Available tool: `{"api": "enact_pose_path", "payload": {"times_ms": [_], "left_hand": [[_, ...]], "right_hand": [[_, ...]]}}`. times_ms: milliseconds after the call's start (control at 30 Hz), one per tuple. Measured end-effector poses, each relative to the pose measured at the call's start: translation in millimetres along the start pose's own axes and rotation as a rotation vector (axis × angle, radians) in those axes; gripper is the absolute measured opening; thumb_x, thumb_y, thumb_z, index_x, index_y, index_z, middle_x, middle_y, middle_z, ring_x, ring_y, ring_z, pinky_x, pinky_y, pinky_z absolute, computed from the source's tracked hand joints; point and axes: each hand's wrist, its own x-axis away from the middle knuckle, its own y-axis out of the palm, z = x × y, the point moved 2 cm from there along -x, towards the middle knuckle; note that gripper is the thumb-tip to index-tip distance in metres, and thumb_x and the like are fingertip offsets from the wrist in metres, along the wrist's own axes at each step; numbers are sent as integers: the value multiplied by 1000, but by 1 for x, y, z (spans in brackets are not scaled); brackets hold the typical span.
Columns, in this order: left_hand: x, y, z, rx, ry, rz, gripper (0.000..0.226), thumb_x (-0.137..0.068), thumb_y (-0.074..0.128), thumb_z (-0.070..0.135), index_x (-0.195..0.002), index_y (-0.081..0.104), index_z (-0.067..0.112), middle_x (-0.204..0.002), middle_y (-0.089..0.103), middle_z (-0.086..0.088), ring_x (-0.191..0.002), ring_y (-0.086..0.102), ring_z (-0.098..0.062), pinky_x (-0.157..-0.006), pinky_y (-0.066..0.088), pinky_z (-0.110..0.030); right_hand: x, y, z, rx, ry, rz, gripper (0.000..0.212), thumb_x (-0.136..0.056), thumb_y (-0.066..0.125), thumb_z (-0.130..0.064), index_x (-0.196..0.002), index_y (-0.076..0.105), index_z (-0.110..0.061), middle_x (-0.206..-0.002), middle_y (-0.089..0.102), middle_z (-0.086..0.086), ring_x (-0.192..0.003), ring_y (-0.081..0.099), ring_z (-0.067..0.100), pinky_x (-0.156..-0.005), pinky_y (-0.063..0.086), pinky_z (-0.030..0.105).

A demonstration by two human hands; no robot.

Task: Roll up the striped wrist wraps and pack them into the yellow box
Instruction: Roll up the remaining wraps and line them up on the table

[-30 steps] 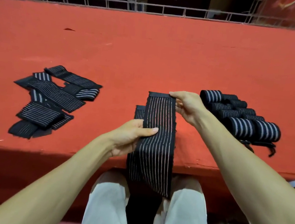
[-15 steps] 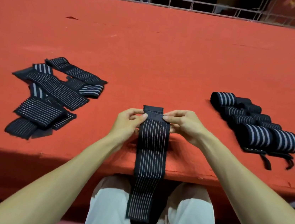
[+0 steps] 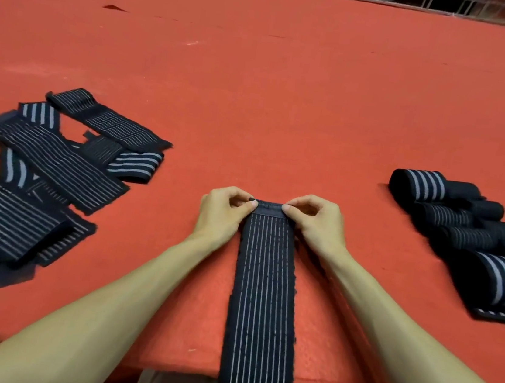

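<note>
On the red table (image 3: 256,96), unrolled wraps (image 3: 57,167) are heaped at the left. At centre, the striped wrist wrap (image 3: 264,288) is pinched at its far end by the left hand (image 3: 221,213) and the right hand (image 3: 317,223). Soft, stretchy cloth is expected, best gripped at both end corners.

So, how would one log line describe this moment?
phase: starting roll; left hand and right hand: pinch wrap far end; wrap: flat, overhanging table edge; unrolled pile: left; rolled wraps: right
</note>
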Motion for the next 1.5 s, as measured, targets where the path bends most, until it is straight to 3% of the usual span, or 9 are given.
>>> {"api": "enact_pose_path", "payload": {"times_ms": [100,233,500,633,967,1100,1167,1333,1500], "left_hand": [[-10,12,-6,-22,-17,36,4,-85,71,21,-87,74,20,-77,70,8,-78,65,-11,-80,49,-24],[-13,16,-11,-87,2,78,13,-87,69,20,-96,76,14,-82,72,2,-78,63,-9,-77,41,-15],[-14,18,-9,-201,52,73,23,-90,65,18,-111,73,11,-92,70,-3,-85,61,-14,-79,37,-15],[-14,23,-11,-242,30,23,25,-96,57,22,-117,67,16,-100,53,3,-95,54,-13,-85,38,-21],[5,19,0,-180,153,-198,5,-102,40,31,-106,40,28,-99,54,7,-102,50,-22,-92,38,-38],[23,3,26,-85,230,-235,18,-98,54,25,-116,55,20,-98,62,8,-93,59,-11,-79,41,-12],[31,-8,45,-71,267,-198,15,-98,55,21,-111,59,17,-95,65,7,-87,59,-8,-74,41,-10],[65,-37,88,-31,263,-290,7,-99,52,22,-102,56,17,-86,61,9,-81,57,-8,-73,46,-26],[112,-65,128,318,-34,-562,13,-101,49,21,-103,54,10,-75,57,1,-57,56,-3,-50,47,-20]], "right_hand": [[-17,5,9,65,-13,-3,8,-80,77,-22,-75,73,-25,-71,70,-9,-65,62,1,-63,52,24],[-24,10,15,191,-57,8,8,-80,78,-24,-74,73,-28,-67,65,-17,-60,55,-12,-59,37,5],[-25,13,14,259,-106,-6,14,-79,78,-22,-92,74,-21,-76,66,-7,-62,54,-2,-61,38,2],[-27,16,18,334,-131,-8,14,-82,76,-24,-95,75,-21,-85,61,-4,-68,52,-3,-63,32,-2],[-13,12,14,151,-200,18,13,-82,72,-14,-80,63,-23,-77,63,-9,-71,54,5,-70,38,22],[3,-8,-8,100,-249,-8,16,-83,69,-10,-79,63,-25,-70,61,-9,-62,51,1,-63,39,14],[12,-20,-25,74,-291,-42,20,-83,69,-9,-79,62,-26,-71,63,-7,-64,52,4,-62,40,14],[48,-55,-67,50,-331,-212,9,-86,70,-9,-86,66,-17,-72,65,-10,-61,57,3,-61,42,15],[86,-101,-115,-90,-251,-545,10,-85,71,-9,-92,67,-3,-61,57,3,-52,44,13,-55,37,27]]}}
